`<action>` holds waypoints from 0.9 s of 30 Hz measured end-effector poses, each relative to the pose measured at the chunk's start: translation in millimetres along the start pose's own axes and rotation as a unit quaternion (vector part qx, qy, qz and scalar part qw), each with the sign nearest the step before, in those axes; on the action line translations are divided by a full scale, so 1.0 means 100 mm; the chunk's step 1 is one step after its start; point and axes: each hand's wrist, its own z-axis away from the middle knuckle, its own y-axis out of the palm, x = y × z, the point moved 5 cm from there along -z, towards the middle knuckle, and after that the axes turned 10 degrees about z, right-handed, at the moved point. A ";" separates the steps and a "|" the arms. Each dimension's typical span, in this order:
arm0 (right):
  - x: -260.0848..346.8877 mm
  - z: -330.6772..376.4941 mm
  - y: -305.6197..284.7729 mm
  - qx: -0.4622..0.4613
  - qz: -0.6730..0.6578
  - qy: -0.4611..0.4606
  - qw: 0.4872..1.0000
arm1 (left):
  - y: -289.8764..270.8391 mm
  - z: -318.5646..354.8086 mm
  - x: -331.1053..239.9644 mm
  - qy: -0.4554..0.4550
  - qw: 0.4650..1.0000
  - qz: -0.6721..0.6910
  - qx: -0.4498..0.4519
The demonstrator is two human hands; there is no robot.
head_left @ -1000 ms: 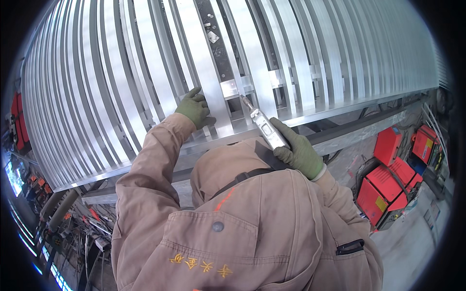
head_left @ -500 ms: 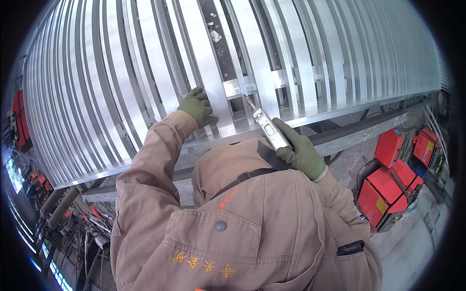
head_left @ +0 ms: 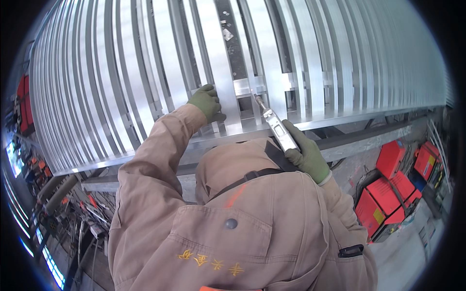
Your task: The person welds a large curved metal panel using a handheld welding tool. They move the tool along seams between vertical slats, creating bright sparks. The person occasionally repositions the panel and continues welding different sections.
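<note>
A silver hand-held welding gun (head_left: 281,130) with a narrow nozzle is gripped in my right hand (head_left: 310,155), which wears a green glove. Its tip points up and left at a thin upright metal strip (head_left: 248,58), close to a crossbar (head_left: 241,87) between the slats. My left hand (head_left: 206,103), also gloved, rests against the left edge of a wide aluminium slat (head_left: 221,63). Its fingers are slightly bent and the thumb stands apart; the palm side is hidden.
Many parallel slats form a large panel, bordered on my side by a metal edge rail (head_left: 335,118). Below it runs a grey support beam (head_left: 359,140). Red machines (head_left: 383,199) stand on the floor at right. Cables and clutter (head_left: 90,213) lie at lower left.
The slats and both hands have shifted slightly to the right in the picture. My grip on the welding gun and my left hand's place at the slat look the same.
</note>
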 end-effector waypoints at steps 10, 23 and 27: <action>0.02 -0.03 0.00 0.006 0.006 -0.009 1.000 | 0.03 -0.03 0.02 -0.004 1.000 -0.003 0.016; -0.02 0.00 -0.02 -0.013 -0.005 -0.006 1.000 | 0.03 -0.02 0.06 0.031 0.999 -0.016 0.007; -0.01 -0.02 -0.03 -0.006 -0.001 -0.003 1.000 | 0.05 -0.01 0.08 0.030 0.999 -0.012 -0.002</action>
